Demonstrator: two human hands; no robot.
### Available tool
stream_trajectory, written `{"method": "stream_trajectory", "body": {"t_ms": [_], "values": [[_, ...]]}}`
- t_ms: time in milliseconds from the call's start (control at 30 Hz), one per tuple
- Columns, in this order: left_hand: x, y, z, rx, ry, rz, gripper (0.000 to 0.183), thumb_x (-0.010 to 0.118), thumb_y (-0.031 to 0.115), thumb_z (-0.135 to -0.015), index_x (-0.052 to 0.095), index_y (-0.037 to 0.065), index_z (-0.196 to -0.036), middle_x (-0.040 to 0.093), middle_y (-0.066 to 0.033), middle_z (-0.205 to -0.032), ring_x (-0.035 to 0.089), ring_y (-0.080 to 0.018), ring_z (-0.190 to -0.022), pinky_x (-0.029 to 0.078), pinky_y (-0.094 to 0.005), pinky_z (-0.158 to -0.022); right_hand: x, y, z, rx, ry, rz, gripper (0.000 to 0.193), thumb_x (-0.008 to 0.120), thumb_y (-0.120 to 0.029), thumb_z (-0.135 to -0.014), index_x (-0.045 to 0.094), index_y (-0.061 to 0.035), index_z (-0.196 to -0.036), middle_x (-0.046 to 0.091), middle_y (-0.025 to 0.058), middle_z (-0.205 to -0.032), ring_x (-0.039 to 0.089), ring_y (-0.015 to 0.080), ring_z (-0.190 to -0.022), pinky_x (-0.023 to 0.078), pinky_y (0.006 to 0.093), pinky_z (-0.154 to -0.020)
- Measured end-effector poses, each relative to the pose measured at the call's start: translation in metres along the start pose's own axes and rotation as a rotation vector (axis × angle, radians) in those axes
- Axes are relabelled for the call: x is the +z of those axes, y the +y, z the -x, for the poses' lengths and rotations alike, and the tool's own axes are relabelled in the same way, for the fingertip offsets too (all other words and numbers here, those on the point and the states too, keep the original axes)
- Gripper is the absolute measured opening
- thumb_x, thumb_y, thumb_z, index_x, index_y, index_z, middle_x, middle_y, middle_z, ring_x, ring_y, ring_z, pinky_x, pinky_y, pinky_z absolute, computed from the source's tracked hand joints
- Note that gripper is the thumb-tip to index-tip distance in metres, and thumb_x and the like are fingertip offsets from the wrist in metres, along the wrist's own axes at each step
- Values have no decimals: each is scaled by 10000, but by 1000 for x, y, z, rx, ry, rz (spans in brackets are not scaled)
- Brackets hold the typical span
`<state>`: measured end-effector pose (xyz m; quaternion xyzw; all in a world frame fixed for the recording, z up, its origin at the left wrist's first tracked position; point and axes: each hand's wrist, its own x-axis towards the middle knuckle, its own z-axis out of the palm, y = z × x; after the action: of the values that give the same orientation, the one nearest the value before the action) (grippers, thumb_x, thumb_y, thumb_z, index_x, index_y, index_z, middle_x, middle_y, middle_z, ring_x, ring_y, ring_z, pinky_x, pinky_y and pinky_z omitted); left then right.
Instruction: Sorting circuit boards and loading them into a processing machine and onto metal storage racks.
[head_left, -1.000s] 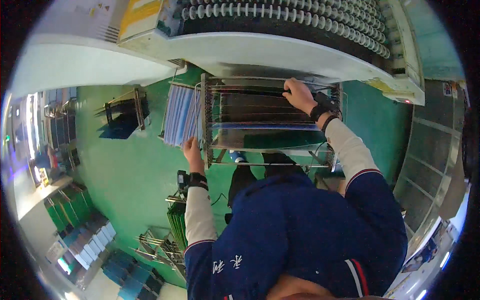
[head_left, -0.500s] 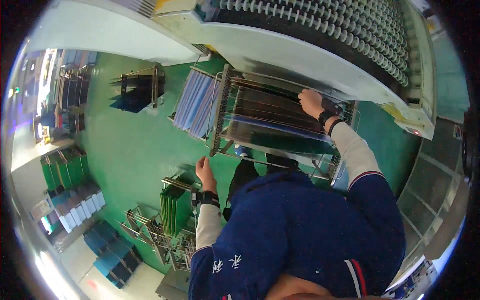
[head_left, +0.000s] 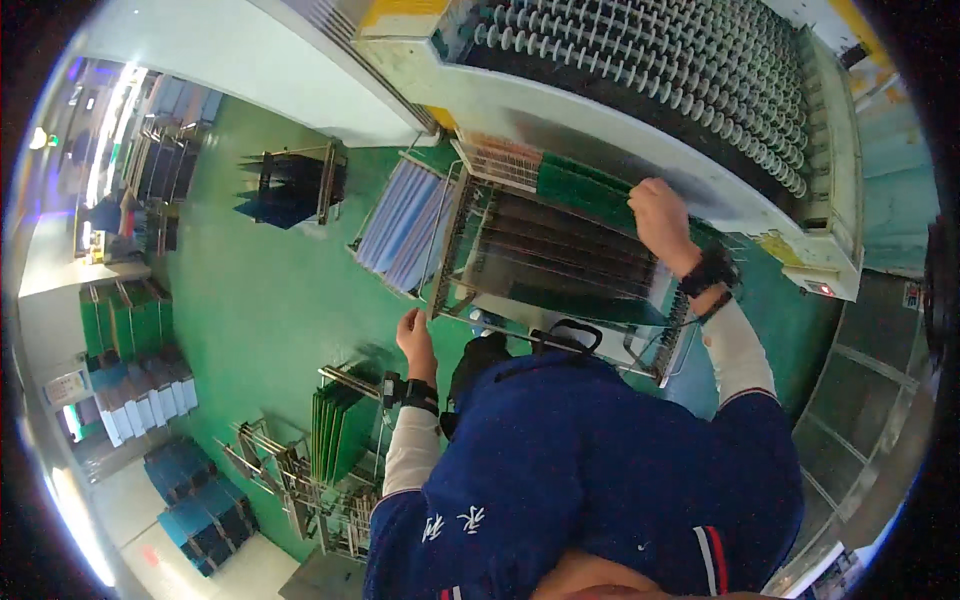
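A metal rack (head_left: 452, 245) in front of me holds several thin brown and dark panels (head_left: 560, 245) standing side by side. Along its far side is a green panel (head_left: 585, 190), beside a copper-and-white section with a grid pattern. My right hand (head_left: 662, 225) is closed at the green panel's upper right edge, with its fingertips partly hidden. Off the rack's near left corner, my left hand (head_left: 416, 342) hangs with fingers curled together and nothing visible in them. Both wrists wear black bands; a small device sits on the left one.
Beyond the rack stands a machine with rows of white rollers (head_left: 640, 60). A rack of pale blue panels (head_left: 400, 220) adjoins on the left. Near my left arm is a rack with green panels (head_left: 335, 430). Dark panels (head_left: 285, 190) stand farther off on the green floor.
My right hand has moved right and slightly nearer. The green panel and patterned section now show at the rack's far side. My left hand stays nearly in place. The view has shifted slightly.
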<state>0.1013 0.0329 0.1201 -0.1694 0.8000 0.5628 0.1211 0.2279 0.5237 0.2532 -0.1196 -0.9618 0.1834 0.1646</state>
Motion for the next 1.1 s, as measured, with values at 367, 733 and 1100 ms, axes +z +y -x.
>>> {"method": "stream_trajectory", "body": {"t_ms": [367, 733, 1100], "values": [[90, 103, 23, 175, -569, 146, 314, 639, 251, -941, 626, -9, -1117, 641, -13, -934, 578, -95, -845, 463, -253, -751, -119, 8, 2, 263, 447, -373, 165, 681, -84, -856, 578, 13, -941, 548, 82, -786, 512, 209, -705, 417, 335, -656], [125, 146, 75, 29, -1142, 5, 532, 648, 360, -931, 540, -20, -1288, 622, -65, -1158, 569, -143, -1002, 460, -297, -872, -66, 23, 2, 700, 462, -1287, 173, 680, -134, -883, 668, -41, -1028, 599, -32, -870, 522, 97, -801, 410, 246, -710], [101, 165, 86, -348, -1169, 462, 309, 549, 229, -993, 591, 9, -1207, 661, -73, -1118, 634, -194, -1007, 494, -373, -910, -46, 0, -32, 874, 306, -1734, 194, 604, -109, -925, 641, -11, -1088, 664, 84, -1001, 633, 226, -900, 529, 420, -781]]}}
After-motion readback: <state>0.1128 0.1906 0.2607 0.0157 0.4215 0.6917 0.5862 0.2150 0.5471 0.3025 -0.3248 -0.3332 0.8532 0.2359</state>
